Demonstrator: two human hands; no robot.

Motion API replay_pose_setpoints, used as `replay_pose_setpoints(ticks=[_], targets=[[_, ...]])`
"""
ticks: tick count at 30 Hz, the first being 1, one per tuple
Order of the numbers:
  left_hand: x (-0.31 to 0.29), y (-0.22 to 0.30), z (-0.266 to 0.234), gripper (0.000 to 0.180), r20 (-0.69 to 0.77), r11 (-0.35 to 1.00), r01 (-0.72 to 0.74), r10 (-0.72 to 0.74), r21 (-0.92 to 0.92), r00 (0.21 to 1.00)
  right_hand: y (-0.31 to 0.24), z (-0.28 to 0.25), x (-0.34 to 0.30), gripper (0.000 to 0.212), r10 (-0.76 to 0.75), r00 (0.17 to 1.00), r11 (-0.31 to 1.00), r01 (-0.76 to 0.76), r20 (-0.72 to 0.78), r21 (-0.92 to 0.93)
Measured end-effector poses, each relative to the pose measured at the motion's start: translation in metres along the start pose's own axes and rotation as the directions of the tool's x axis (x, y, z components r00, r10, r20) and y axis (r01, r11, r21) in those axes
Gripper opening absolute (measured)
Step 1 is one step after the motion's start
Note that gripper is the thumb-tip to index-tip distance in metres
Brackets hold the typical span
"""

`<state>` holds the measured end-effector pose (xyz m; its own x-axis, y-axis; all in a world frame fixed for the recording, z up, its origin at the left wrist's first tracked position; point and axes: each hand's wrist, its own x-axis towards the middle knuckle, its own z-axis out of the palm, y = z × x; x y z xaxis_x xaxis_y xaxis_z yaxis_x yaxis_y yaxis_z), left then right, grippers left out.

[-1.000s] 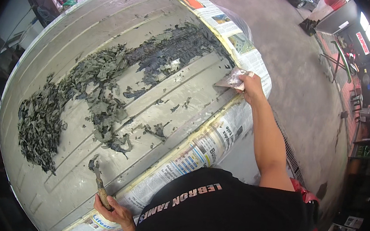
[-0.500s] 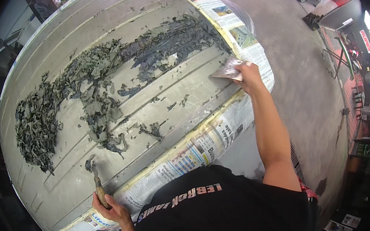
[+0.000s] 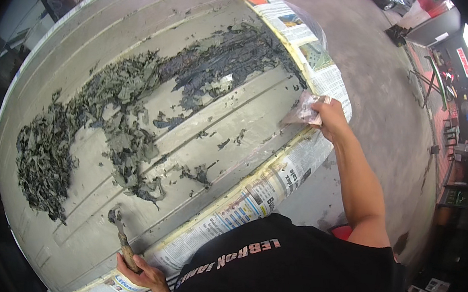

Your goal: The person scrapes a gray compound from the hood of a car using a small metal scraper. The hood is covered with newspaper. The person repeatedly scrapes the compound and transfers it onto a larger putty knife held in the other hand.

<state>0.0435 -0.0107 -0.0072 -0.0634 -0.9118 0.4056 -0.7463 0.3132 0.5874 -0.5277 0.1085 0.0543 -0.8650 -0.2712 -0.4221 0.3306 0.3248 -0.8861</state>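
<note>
My left hand [image 3: 141, 274] is closed around the worn handle of a scraper [image 3: 127, 249]. Its smeared blade rests on or just over the near left of a broad, ribbed grey-beige panel [image 3: 87, 268]. With the arm stretched out, my right hand [image 3: 332, 120] grips a flat, pale, smudged sheet [image 3: 304, 109] by one edge. That sheet lies against the panel's right end, beside the taped border; its exact kind I cannot make out. Crumpled dark peelings [image 3: 47, 165] are heaped at the left and run in a band across the middle toward the far right.
Newspaper [image 3: 237, 215] held by yellow tape covers the panel's near and right edges. Grey concrete floor [image 3: 378, 93] stretches to the right. Farther right stand a green-topped folding stand [image 3: 438, 77] and dark shelving. A red and white object lies at the upper right.
My right hand has shifted slightly to the right and nearer with the pale sheet. The left hand with the scraper stays almost in place, and the view has tilted a little.
</note>
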Motion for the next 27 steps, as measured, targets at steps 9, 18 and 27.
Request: replay_pose_setpoints(ticks=[9, 18, 27], targets=[[-0.003, -0.003, -0.003, 0.052, 0.046, 0.999, 0.041, -0.039, -0.031, 0.998, -0.013, -0.006, 0.028, 0.025, -0.005, 0.998, 0.986, 0.014, 0.055, -0.164], [-0.004, -0.007, -0.002, 0.059, 0.062, 0.987, 0.071, -0.062, -0.145, 0.996, -0.004, -0.016, 0.032, 0.033, 0.098, 0.991, 0.991, -0.088, 0.09, -0.103], [-0.008, -0.014, -0.003, 0.06, 0.038, 0.977, 0.069, -0.063, -0.201, 0.997, -0.012, -0.003, 0.017, 0.033, 0.044, 0.989, 0.988, -0.022, 0.139, -0.152]])
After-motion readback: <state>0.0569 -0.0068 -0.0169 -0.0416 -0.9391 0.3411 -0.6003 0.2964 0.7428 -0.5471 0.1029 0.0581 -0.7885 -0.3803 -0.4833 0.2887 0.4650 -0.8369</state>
